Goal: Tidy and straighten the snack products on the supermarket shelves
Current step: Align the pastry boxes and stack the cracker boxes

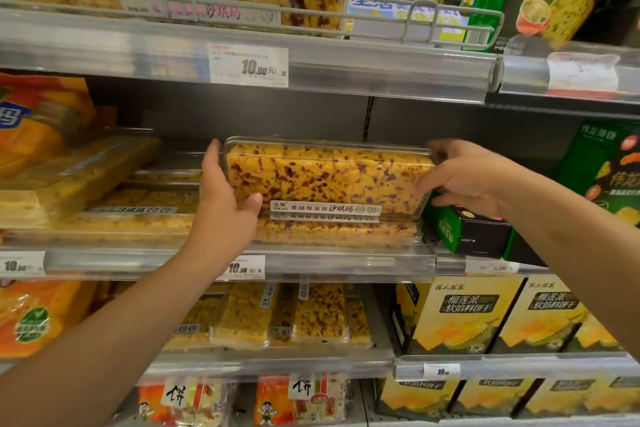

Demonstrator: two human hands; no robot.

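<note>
A clear plastic box of yellow cake with red cranberry bits (pixel 325 177) stands tilted on its long edge on the middle shelf, resting on another box of the same kind (pixel 332 230). My left hand (pixel 225 198) grips its left end, thumb across the front. My right hand (pixel 464 177) holds its right end, fingers over the front corner. A white label strip runs along the box's lower front.
Stacked plain yellow cake boxes (pixel 131 204) lie to the left. Green and black biscuit boxes (pixel 471 232) stand to the right. A shelf rail with a 10.90 price tag (pixel 247 64) hangs above. Lower shelves hold more cake boxes (pixel 318 315) and durian boxes (pixel 460 315).
</note>
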